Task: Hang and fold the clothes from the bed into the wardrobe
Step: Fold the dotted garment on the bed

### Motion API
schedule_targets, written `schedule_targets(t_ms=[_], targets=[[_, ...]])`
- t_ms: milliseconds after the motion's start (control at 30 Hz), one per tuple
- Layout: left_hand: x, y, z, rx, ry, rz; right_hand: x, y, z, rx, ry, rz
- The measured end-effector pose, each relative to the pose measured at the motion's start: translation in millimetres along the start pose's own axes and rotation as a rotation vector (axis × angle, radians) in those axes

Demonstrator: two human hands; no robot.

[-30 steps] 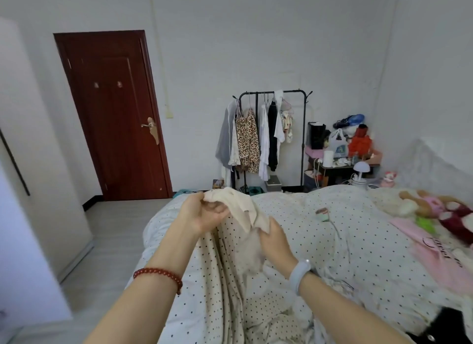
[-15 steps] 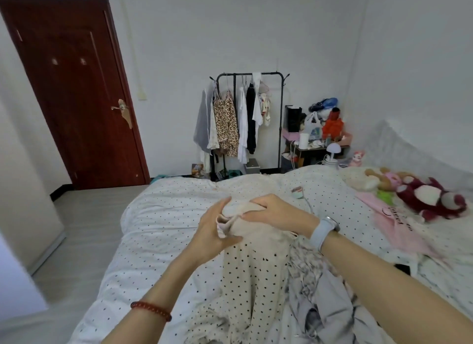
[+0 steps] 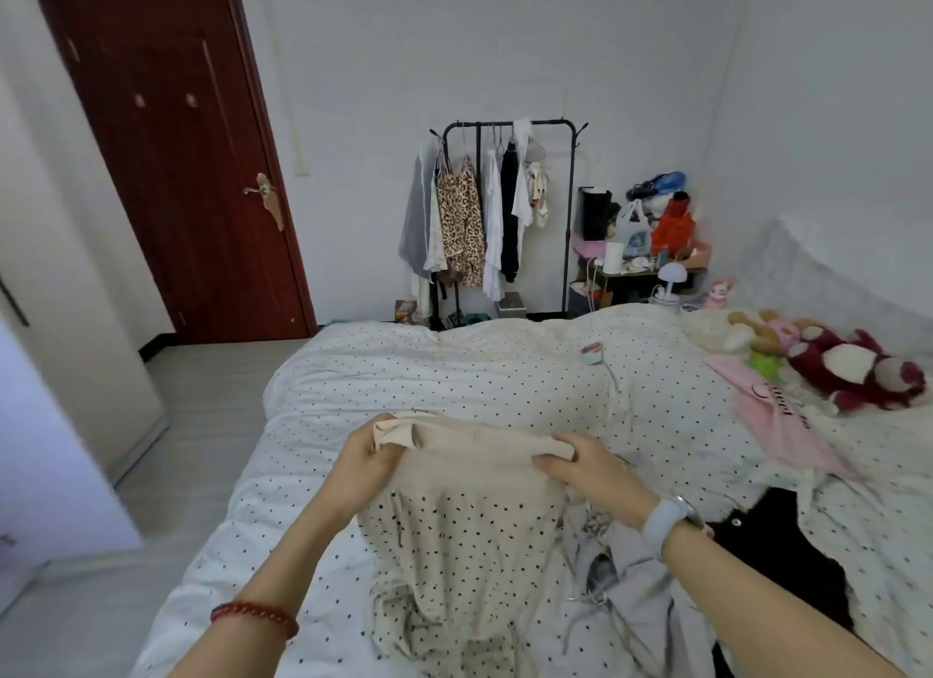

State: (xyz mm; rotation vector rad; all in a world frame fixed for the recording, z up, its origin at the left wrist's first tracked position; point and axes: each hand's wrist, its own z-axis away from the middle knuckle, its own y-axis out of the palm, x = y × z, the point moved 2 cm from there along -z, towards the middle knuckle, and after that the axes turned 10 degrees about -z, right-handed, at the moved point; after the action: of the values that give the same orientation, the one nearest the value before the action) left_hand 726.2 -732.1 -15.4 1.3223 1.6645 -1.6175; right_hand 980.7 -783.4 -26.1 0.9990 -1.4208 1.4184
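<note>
The left hand (image 3: 364, 463) and right hand (image 3: 588, 468) each pinched 1 end of the cream polka-dot garment's (image 3: 457, 541) plain waistband, stretched between them; its skirt hung onto the white dotted bed (image 3: 404, 374).

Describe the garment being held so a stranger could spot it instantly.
Find the bed with the dotted white cover. At its near edge, both hands stretch a cream dress by its plain top band. Unlike the grey garment beside it, it has black dots.
</note>
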Motion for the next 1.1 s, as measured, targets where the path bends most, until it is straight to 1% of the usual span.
schedule_targets(t_ms=[33,67,100,167,233,267,300,367,400,433,467,500,533,567,600,667,733,800,867,933,967,1033,1100], targets=[[1.1,-2.7,11.3,-0.006,-0.056,-0.002,-0.8,3.5,9.3,-0.018,-0.012,-0.078],[2.3,-5.0,19.4,0.028,-0.116,-0.017,-3.3,6.3,14.8,-0.004,-0.003,-0.127],[5.1,-7.1,36.5,0.087,-0.193,-0.041,-8.1,11.8,24.9,0.057,0.027,-0.122],[6.8,-11.2,66.7,0.262,-0.310,-0.097,-16.3,23.1,42.0,0.245,0.120,-0.043],[5.7,-13.9,99.3,0.377,-0.402,-0.068,-16.7,33.6,64.7,0.465,0.227,0.065],[4.0,-13.6,120.0,0.397,-0.448,-0.017,-15.5,39.3,78.9,0.562,0.268,0.078],[0.2,-15.3,133.2,0.408,-0.474,0.034,-10.6,41.9,86.7,0.638,0.297,0.039],[-13.8,-19.1,154.3,0.428,-0.441,0.198,8.3,45.8,101.4,0.758,0.325,-0.129],[-23.6,-22.1,159.0,0.380,-0.411,0.309,18.8,46.8,104.7,0.768,0.313,-0.254],[-32.7,-29.4,160.9,0.288,-0.391,0.399,34.3,47.8,106.6,0.734,0.270,-0.383],[-39.6,-37.4,156.7,0.187,-0.371,0.446,48.8,48.7,104.1,0.654,0.199,-0.494],[-42.1,-42.6,149.7,0.102,-0.362,0.462,60.6,48.7,99.1,0.525,0.123,-0.567],[-50.8,-50.2,145.0,0.038,-0.346,0.448,71.5,48.3,91.3,0.355,0.013,-0.544],[-52.0,-55.3,138.9,-0.003,-0.340,0.422,78.4,47.3,82.7,0.191,-0.077,-0.455],[-54.7,-58.5,134.3,-0.017,-0.335,0.397,82.4,45.7,73.0,0.070,-0.155,-0.343],[-57.6,-58.7,131.1,-0.001,-0.314,0.335,82.6,43.7,58.7,-0.054,-0.245,-0.166],[-59.1,-53.7,133.4,0.049,-0.245,0.296,76.9,41.3,52.2,-0.094,-0.301,-0.035],[-58.9,-49.8,136.4,0.111,-0.201,0.319,71.9,41.3,55.2,-0.135,-0.349,0.093],[-56.6,-47.0,138.6,0.220,-0.200,0.321,66.3,41.6,58.0,-0.194,-0.377,0.223],[-49.9,-41.4,138.8,0.292,-0.258,0.317,58.4,41.3,61.6,-0.204,-0.321,0.232],[-46.8,-39.4,137.4,0.295,-0.301,0.346,54.3,41.0,62.6,-0.189,-0.271,0.146],[-41.2,-33.6,132.8,0.254,-0.355,0.399,48.4,41.4,65.7,-0.127,-0.098,-0.155],[-40.0,-28.0,129.4,0.196,-0.329,0.301,44.2,45.4,69.0,-0.021,0.129,-0.494]])
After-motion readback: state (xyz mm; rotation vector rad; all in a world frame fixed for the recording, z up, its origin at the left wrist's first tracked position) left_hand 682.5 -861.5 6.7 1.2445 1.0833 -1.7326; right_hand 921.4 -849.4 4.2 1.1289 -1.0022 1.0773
